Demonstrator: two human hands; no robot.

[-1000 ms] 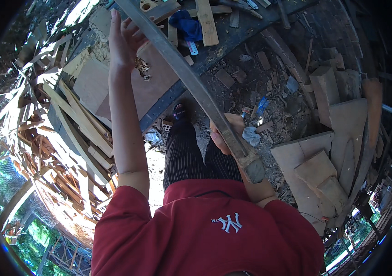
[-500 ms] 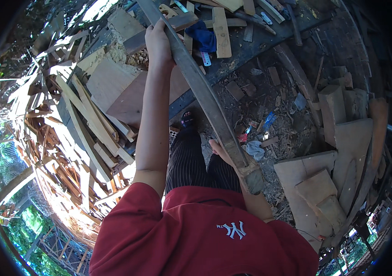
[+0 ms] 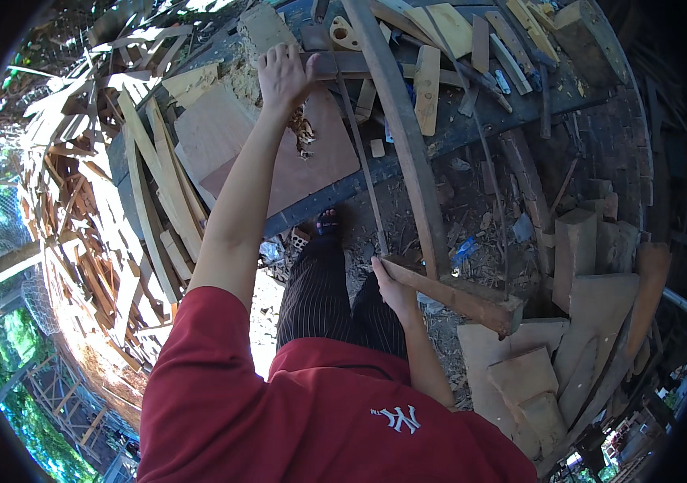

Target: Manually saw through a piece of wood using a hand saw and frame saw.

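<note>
I hold a wooden frame saw (image 3: 398, 153) at a slant over the workbench edge, its long middle beam and thin side strips visible. My left hand (image 3: 283, 80) is closed over the end of its upper crossbar (image 3: 339, 66), above a plywood sheet (image 3: 227, 149) with curled shavings (image 3: 303, 133). My right hand (image 3: 394, 287) grips the near end of the lower crossbar (image 3: 460, 296), in front of my legs.
Wood offcuts (image 3: 426, 92) crowd the dark bench (image 3: 319, 193). A heap of long scrap pieces (image 3: 142, 201) lies at left. Boards and blocks (image 3: 593, 314) are stacked at right. Debris (image 3: 464, 249) litters the ground by my sandalled foot (image 3: 327, 221).
The saw has turned from nearly edge-on to broadside, showing both crossbars and side strips. My left hand went from open to closed on it; my right hand has turned with the lower bar.
</note>
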